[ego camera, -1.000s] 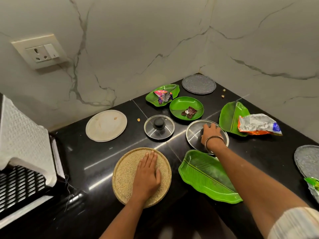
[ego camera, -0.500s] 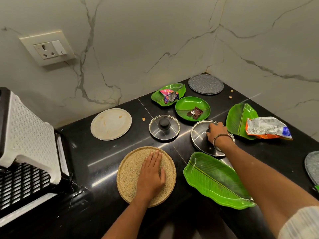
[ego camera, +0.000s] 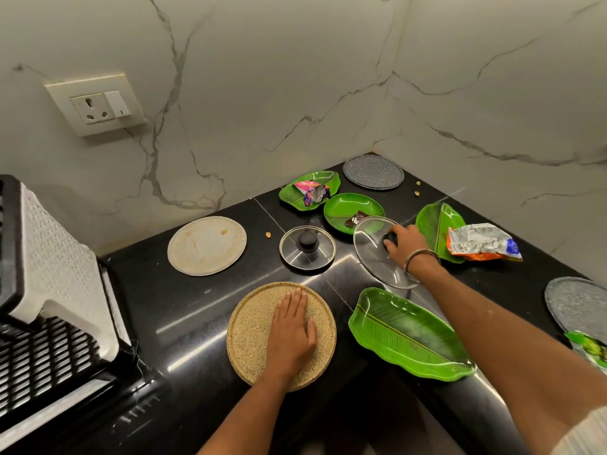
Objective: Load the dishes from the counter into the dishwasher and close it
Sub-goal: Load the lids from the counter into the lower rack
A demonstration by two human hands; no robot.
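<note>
Fingers of the right hand [ego camera: 405, 246] curl round the black knob of a glass pot lid [ego camera: 377, 254], which is tilted with its far edge raised over the round green plate [ego camera: 353, 213] at about one o'clock on the black counter [ego camera: 197, 307]. A metal bangle sits on that wrist. The left hand [ego camera: 292, 330] lies flat, fingers straight and together, on the speckled tan round plate [ego camera: 282, 331] at six o'clock.

A second, smaller glass lid [ego camera: 307, 247] with a black knob lies flat at the counter's centre, just left of the raised lid. At ten o'clock lies a cream round plate [ego camera: 207, 246] with a nut-like crumb on it. At twelve o'clock a small leaf-shaped green plate [ego camera: 308, 194] holds a crumpled pink and purple wrapper [ego camera: 312, 192]; beyond it in the corner is a grey speckled plate [ego camera: 373, 172]. The round green plate holds a dark brown wrapper, partly behind the raised lid. At two o'clock another leaf-shaped green plate [ego camera: 438, 231] carries a crumpled silver and orange snack packet [ego camera: 481, 243]; its print is too creased to read. A long banana-leaf green plate [ego camera: 407, 336] lies at four o'clock, partly under the right forearm. A grey plate [ego camera: 578, 303] sits at the right edge, at three o'clock.

A black and white plastic rack [ego camera: 49, 290] stands at nine o'clock. A wall socket with switch [ego camera: 97, 105] is set in the marble wall, unlabelled.
</note>
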